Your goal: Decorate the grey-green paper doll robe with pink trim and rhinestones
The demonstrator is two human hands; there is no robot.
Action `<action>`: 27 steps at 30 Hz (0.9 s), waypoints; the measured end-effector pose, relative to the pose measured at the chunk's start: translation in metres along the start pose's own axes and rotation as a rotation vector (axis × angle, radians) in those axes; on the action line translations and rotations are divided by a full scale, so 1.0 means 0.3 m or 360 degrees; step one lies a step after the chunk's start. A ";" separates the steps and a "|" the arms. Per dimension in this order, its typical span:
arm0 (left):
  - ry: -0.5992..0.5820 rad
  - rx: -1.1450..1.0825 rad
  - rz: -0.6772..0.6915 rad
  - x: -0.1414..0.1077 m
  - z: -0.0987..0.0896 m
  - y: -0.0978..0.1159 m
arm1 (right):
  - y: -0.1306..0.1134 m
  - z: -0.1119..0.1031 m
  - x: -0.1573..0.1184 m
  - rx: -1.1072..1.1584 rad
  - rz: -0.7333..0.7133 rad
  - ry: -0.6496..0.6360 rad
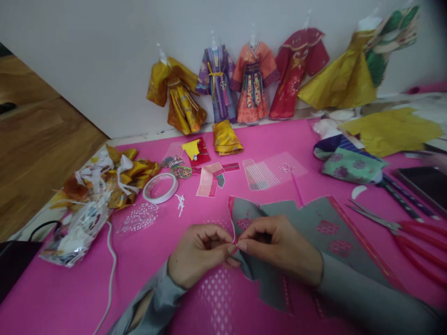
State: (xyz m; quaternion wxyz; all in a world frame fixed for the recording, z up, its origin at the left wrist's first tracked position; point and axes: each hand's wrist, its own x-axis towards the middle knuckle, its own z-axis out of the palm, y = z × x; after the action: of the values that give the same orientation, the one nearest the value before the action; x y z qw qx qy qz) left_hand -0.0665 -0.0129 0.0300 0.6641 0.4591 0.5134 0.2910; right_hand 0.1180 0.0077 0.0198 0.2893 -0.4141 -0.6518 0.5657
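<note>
A: Type of work surface?
B: Table (141, 265) with bright pink covering; pale diamond pattern (216, 293) near the front centre.

A: Surroundings?
B: White upright surface (87, 70) behind the table, wall or panel not distinguishable. Brown wooden floor (35, 102) at far left. Against the white surface, in a row: gold robe (186, 107), purple robe (223, 88), coral robe (253, 109), red robe (289, 90), yellow gown (344, 83).

A: Location of the workpiece?
B: Grey piece (310, 223) with red edging, at front centre, partly under the right forearm; left portion raised between both hands.

A: State of each grip?
B: Left hand (197, 256): grip closed, thumb to fingers, on the edging. Right hand (286, 249): grip likewise closed on the same edging, fingertips just beside the left ones. Fine detail at the pinch too small to tell.

A: Items to the left?
B: Tape roll (170, 195), clear bag (82, 232), gold cloth heap (148, 172), and white cable (114, 260) toward the front edge.

A: Items behind and to the right?
B: Clear sheet with gem rows (261, 176) beyond the grey piece. At right: red-handled scissors (405, 243) with blades apart, striped pens (401, 197), dark phone (424, 186), floral pouch (352, 163), yellow cloth (391, 132).
</note>
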 end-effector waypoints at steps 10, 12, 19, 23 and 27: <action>0.0022 0.0037 0.0035 0.002 0.005 0.006 | 0.007 0.003 0.002 -0.0024 0.0007 0.0007; 0.0019 0.0016 0.0049 0.003 0.005 0.004 | 0.006 0.003 0.002 -0.0023 0.0008 0.0015; 0.0049 -0.0023 0.0049 0.008 0.003 0.000 | -0.007 0.000 -0.010 -0.0277 -0.0247 0.0137; 0.0071 -0.0004 0.0055 0.010 0.002 0.000 | -0.011 0.003 -0.017 -0.0535 -0.0585 0.0262; 0.0061 -0.0033 0.0068 0.013 0.004 0.000 | -0.005 0.003 -0.020 -0.0713 -0.0757 0.0267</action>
State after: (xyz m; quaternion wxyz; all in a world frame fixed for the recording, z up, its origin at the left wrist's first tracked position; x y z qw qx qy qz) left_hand -0.0642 -0.0100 0.0285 0.6526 0.4574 0.5130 0.3191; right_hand 0.1198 0.0021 0.0217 0.3676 -0.3486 -0.8123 0.2890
